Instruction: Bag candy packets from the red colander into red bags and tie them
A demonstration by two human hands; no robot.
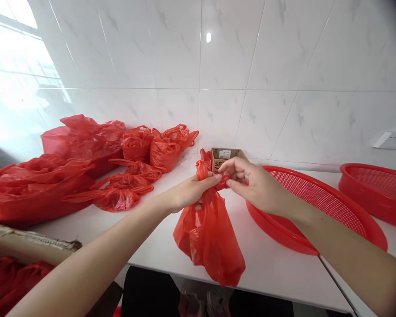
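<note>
gripping with the left hand (pixel 189 192), thumb and fingers closed round the bunched neck of a red plastic bag (pixel 214 242), at centre. pinching at its twisted top with the right hand (pixel 254 182), fingers curled, just beside. hanging below both hands, and reaching in view to the front edge of a white table (pixel 161 233); cannot tell if resting on it. just behind, near a tiled wall (pixel 152 53), an open cardboard box (pixel 218 165). to the right, a wide red sieve (pixel 303 189), and farther right a second sieve (pixel 366 191). to the left, small tied bags (pixel 117 200) lying low, two plump bags (pixel 166 154) behind, then large red bags (pixel 36 189). at lower left, a torn cardboard edge (pixel 26 244) beside more red plastic (pixel 16 281).
</note>
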